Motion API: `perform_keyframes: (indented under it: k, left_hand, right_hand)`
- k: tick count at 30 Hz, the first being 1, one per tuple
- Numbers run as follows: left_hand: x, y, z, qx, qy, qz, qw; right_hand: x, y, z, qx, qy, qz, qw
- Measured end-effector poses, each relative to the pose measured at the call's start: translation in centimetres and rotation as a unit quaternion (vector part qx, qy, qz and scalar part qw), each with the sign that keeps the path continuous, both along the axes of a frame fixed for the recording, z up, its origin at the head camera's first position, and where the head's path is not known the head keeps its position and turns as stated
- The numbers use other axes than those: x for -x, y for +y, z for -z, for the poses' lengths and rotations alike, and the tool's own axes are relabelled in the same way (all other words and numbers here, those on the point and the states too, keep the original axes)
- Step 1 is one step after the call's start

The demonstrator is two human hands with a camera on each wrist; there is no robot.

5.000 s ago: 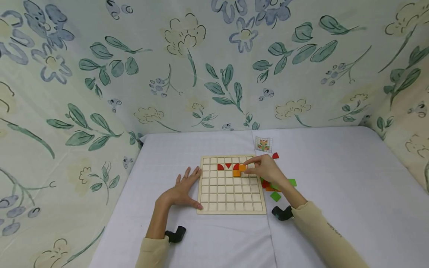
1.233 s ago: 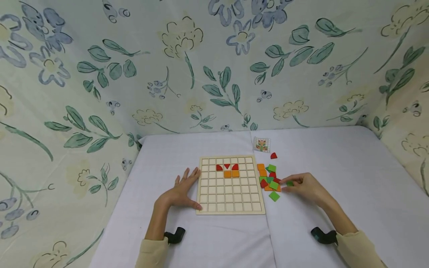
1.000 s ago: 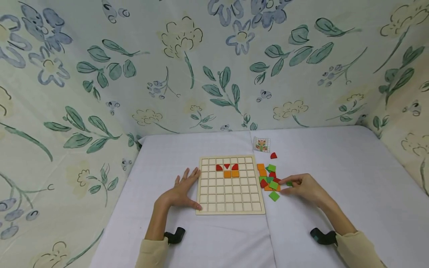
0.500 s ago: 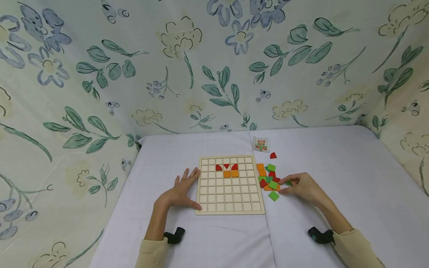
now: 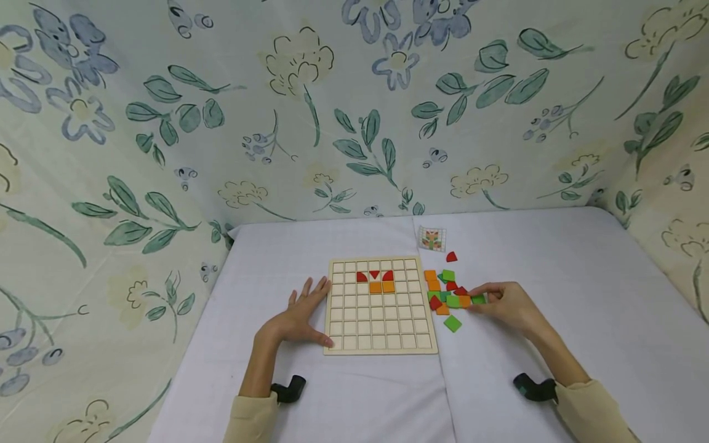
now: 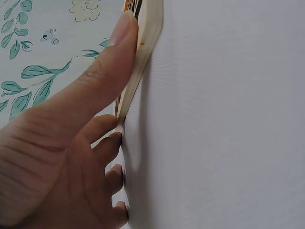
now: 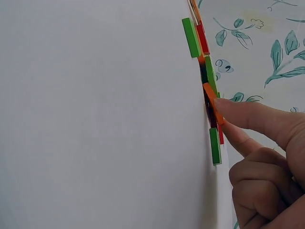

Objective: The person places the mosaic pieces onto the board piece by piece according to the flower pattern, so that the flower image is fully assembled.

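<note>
My left hand [image 5: 298, 317] rests with spread fingers along the left edge of a wooden grid board [image 5: 382, 326], its thumb on the near left corner. In the left wrist view the thumb [image 6: 95, 86] lies over the board's rim. Two red quarter-circle tiles [image 5: 388, 276], a red triangle tile [image 5: 375, 274] and two orange square tiles [image 5: 375, 287] sit in the board's cells. Right of the board, my right hand [image 5: 512, 304] pinches an orange square tile [image 5: 464, 301] between thumb and index finger; in the right wrist view that orange tile [image 7: 212, 102] stands tilted, its other fingers curled.
Loose green, orange and red tiles lie in a pile beside the board's right edge, including a green square [image 5: 452, 323] nearest me. A red quarter-circle [image 5: 452, 256] lies apart, near a small pattern card [image 5: 432, 239]. White cloth [image 5: 581, 277] covers the table.
From the board, where it held an orange square, my right hand has gone right to the pile. A second orange square now sits in the grid. The pinched tile has just shifted, jostling neighbours.
</note>
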State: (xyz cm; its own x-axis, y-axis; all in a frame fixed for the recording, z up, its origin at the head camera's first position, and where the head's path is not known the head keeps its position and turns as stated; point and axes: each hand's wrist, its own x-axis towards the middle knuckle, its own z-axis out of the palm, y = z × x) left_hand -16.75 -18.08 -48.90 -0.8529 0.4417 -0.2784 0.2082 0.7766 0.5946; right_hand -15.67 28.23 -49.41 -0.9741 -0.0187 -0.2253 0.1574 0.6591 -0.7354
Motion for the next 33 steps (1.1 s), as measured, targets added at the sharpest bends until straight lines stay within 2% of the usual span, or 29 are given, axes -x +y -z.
perform_keyframes:
  k: [10, 19, 26, 33]
  left_hand:
    - [0.11, -0.06, -0.10, -0.007, 0.002, 0.002, 1.0000]
    - [0.05, -0.04, -0.05, -0.008, 0.000, 0.002, 1.0000]
    - [0.03, -0.07, -0.04, -0.006, -0.001, 0.001, 1.0000]
    - [0.09, -0.07, 0.02, -0.005, 0.001, 0.002, 1.0000]
  right_hand:
    - [0.28, 0.04, 0.37, 0.001, 0.000, -0.014, 0.9999]
    - [0.09, -0.15, 0.07, -0.009, -0.010, -0.013, 0.9998]
    - [0.33, -0.11, -0.08, -0.023, 0.008, -0.012, 0.9996]
    - [0.60, -0.47, -0.61, -0.014, 0.025, 0.009, 0.9995]
